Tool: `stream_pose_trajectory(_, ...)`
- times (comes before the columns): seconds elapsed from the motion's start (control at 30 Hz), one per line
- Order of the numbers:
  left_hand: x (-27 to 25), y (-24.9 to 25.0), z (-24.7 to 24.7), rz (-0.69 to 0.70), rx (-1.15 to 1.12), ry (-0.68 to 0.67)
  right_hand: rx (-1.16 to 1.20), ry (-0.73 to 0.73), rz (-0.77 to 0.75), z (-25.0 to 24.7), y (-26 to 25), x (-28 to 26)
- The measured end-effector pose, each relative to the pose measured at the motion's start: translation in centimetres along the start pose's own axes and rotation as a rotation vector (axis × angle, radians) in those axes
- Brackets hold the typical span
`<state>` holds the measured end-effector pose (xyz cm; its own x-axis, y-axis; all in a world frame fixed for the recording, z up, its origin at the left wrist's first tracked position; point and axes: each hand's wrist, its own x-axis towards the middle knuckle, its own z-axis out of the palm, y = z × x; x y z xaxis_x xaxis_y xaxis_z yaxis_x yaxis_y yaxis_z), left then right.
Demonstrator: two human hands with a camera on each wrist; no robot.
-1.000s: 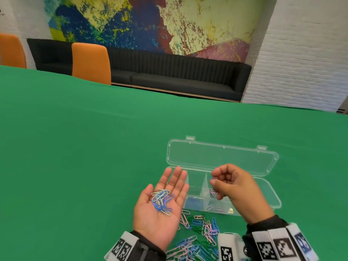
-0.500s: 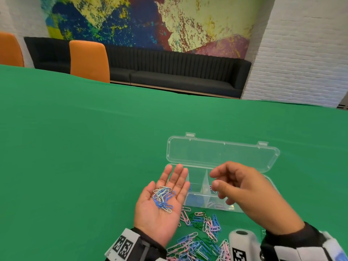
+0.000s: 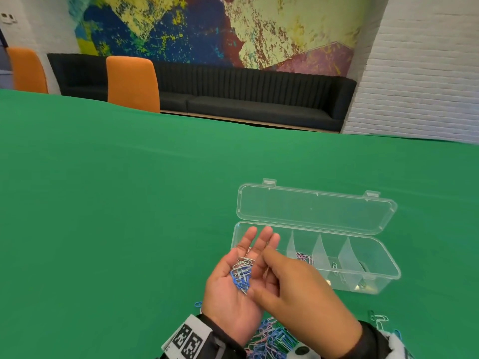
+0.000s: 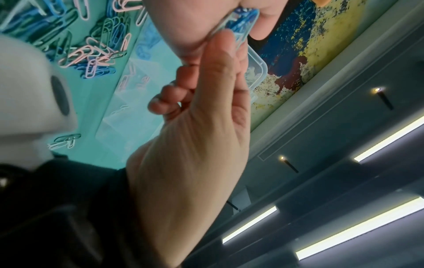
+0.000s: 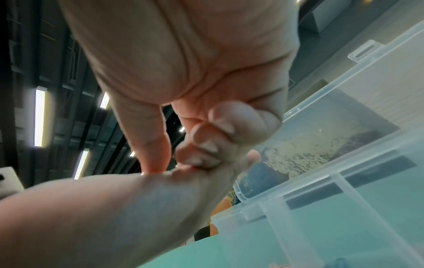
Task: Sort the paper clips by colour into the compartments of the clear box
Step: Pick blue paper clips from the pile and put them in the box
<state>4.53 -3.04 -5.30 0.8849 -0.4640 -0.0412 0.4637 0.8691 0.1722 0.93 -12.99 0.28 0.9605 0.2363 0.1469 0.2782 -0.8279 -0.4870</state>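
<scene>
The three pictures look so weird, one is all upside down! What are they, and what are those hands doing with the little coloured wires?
They come from cameras a person wears: one on the head, one on each wrist, so the wrist views look tilted. The left hand lies palm up with blue and white paper clips in it. The right hand reaches in to pick one. Behind stands the clear box, lid open. More clips lie on the green table.

Office lounge: black sofa (image 3: 233,97), mural (image 3: 207,29), orange chairs (image 3: 132,84).
</scene>
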Motion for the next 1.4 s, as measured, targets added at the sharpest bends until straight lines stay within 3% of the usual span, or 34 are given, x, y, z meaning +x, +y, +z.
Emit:
stream_pose_trajectory(0.2, -0.4, -0.4, 0.1, -0.017, -0.041, -0.007, -0.037, -0.034, 0.017, 0.3, 0.3, 0.2)
stream_pose_trajectory(0.4, -0.1, -0.2, 0.0, -0.024, -0.080, -0.037, -0.068, 0.071, 0.014, -0.8, 1.5, 0.5)
stream_pose_trajectory(0.73, -0.4, -0.6, -0.5, -0.128, -0.038, -0.051, -0.170, -0.029, -0.001, -0.8, 1.5, 0.6)
stream_pose_trajectory(1.17, -0.1, -0.5, 0.0, -0.066, -0.077, -0.018, -0.176, -0.065, -0.018, -1.1, 2.2, 0.8)
stream_pose_trajectory(1.4, 0.5, 0.2, -0.7, -0.010, -0.004, 0.019, -0.009, 0.127, 0.137, -2.8, 5.0, 1.4)
